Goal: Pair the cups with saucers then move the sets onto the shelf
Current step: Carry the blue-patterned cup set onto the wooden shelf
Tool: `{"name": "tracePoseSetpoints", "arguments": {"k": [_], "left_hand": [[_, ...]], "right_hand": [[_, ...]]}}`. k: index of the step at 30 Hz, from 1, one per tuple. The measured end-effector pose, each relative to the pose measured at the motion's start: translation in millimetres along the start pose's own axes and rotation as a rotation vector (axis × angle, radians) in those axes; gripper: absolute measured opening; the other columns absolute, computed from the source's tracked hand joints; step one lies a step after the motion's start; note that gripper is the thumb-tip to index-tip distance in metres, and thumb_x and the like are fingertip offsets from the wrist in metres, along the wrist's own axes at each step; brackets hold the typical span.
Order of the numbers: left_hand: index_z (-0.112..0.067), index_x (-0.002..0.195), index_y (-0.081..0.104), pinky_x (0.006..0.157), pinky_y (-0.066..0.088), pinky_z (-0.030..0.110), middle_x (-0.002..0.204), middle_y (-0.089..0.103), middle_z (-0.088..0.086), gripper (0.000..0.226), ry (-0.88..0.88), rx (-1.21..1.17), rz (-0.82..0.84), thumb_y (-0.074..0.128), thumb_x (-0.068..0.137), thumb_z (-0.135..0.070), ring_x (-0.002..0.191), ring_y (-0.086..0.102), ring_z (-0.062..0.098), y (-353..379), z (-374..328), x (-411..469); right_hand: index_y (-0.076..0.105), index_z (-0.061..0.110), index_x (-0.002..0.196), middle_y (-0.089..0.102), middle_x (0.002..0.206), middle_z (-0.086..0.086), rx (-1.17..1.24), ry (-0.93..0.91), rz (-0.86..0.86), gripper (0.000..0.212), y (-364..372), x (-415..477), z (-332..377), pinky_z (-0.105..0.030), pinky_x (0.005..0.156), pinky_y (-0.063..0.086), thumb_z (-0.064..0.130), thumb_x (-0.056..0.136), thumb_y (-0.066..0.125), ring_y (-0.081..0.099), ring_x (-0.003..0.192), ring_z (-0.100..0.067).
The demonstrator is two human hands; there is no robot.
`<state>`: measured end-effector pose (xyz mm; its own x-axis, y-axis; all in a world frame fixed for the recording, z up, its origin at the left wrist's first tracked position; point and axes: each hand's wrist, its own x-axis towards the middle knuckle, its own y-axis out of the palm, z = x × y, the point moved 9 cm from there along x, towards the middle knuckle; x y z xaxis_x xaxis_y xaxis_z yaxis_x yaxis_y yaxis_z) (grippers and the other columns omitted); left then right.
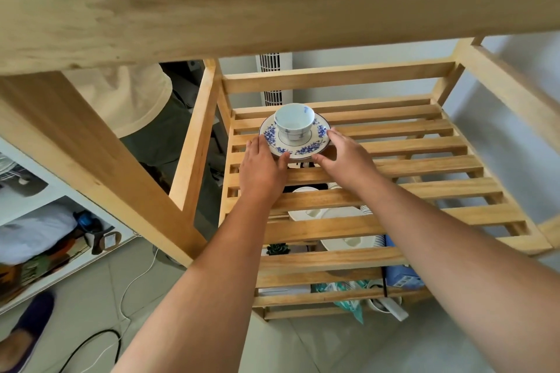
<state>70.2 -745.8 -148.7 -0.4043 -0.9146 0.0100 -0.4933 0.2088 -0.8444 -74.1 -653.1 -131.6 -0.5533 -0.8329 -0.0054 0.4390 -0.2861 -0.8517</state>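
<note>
From the head camera, we reach both arms under a pale wooden tabletop [212, 3] to the slatted wooden shelf [409, 166] below it. A white cup [293, 122] with blue marks stands upright in the middle of a blue-flowered saucer [306, 150], and the set sits toward the back left of the shelf, the saucer apparently resting on the slats or just above them (we cannot tell which).

Our left hand [263, 165] touches the saucer's near-left rim, fingers curled along the edge and thumb on top. Our right hand [345, 157] meets the near-right rim, fingers spread loosely; neither hand is clenched, and both seem to steady the saucer rather than clamp it.

Through the gaps in the shelf we glimpse white plates [342, 242] and other clutter on a lower level. To the left of the shelf, someone in a cream top [133, 100] stands behind the frame.

The step in hand looks like setting a paired cup and saucer onto the shelf. We judge the next move calls for a level release, sliding both hands away without jolting the cup, then returning for another set.
</note>
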Motion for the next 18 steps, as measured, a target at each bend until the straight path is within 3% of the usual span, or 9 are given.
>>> {"name": "tracePoseSetpoints", "arguments": {"k": [8,12,18], "left_hand": [[-0.016,0.149,0.025,0.116,0.024,0.037,0.158,0.025,0.004,0.064,0.077,-0.188,0.019,0.052,0.094,-0.036,0.145,0.023,0.020,-39.2,-29.4,-54.8],[-0.020,0.147,0.028,0.115,0.030,0.038,0.155,0.031,0.002,0.060,0.192,-0.213,0.121,0.051,0.095,-0.035,0.142,0.029,0.019,-47.2,-59.4,-105.8],[-0.021,0.141,0.039,0.101,0.032,0.025,0.146,0.042,0.001,0.049,0.453,-0.260,0.323,0.050,0.095,-0.035,0.133,0.041,0.018,-26.6,-153.0,-187.5]], "right_hand": [[0.035,0.018,0.144,0.037,0.151,-0.002,0.186,0.033,-0.068,0.062,-47.7,-76.3,-0.9,-0.034,0.112,0.029,0.035,0.089,0.057,0.034,0.139,-0.018],[0.032,0.024,0.145,0.031,0.154,0.005,0.267,0.103,-0.074,0.061,-78.9,-145.8,-13.7,-0.030,0.114,0.023,0.035,0.090,0.055,0.027,0.142,-0.013],[0.040,0.025,0.141,0.040,0.148,0.008,0.336,0.309,-0.306,0.054,-146.0,-256.6,-58.4,-0.024,0.111,0.024,0.030,0.089,0.058,0.034,0.137,-0.008]]}}
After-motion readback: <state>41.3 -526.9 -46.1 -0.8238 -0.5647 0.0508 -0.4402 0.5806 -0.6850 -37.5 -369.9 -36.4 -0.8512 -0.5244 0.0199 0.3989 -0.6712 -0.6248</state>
